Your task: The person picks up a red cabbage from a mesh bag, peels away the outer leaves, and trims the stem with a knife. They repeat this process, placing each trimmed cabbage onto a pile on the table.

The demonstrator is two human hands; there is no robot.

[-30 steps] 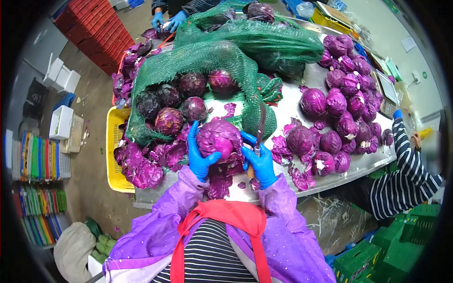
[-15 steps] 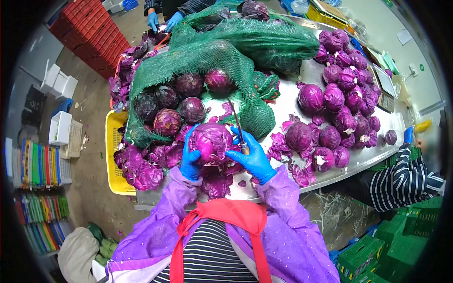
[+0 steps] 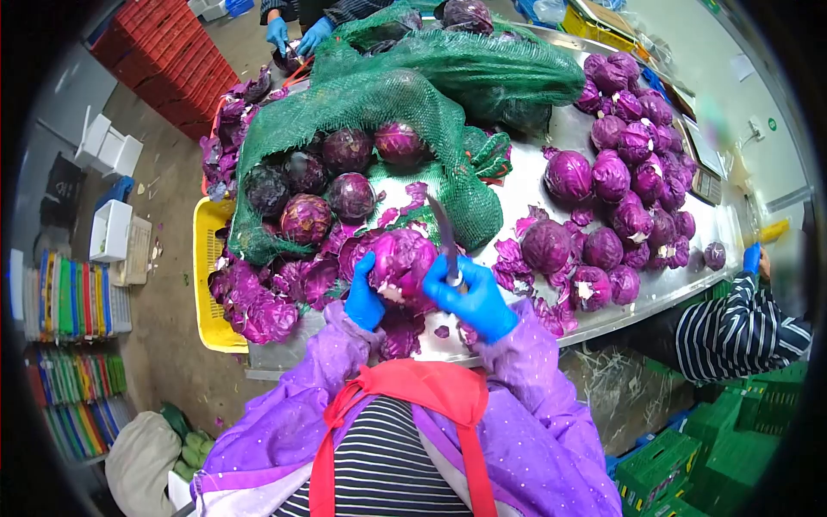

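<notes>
My left hand (image 3: 363, 296), in a blue glove, grips a red cabbage (image 3: 401, 261) held just above the steel table (image 3: 534, 185). My right hand (image 3: 472, 298), also gloved in blue, is closed on a knife (image 3: 444, 243) whose blade points up and away beside the cabbage. The right fingers also touch the cabbage's right side. Loose purple leaves (image 3: 396, 336) lie under both hands. An open green net sack (image 3: 362, 112) with several dark cabbages (image 3: 308, 217) lies just beyond my hands.
Trimmed cabbages (image 3: 633, 185) are piled on the right of the table. A yellow crate (image 3: 209, 276) of leaf scraps stands at the left edge. A person in a striped sleeve (image 3: 741, 323) works at the right; another's blue-gloved hands (image 3: 297, 34) are at the far end. Green crates (image 3: 680, 470) sit below right.
I have turned the cabbage in my hands and drawn it slightly nearer. The knife blade has swung from right of the cabbage to leaning over it, then back upright.
</notes>
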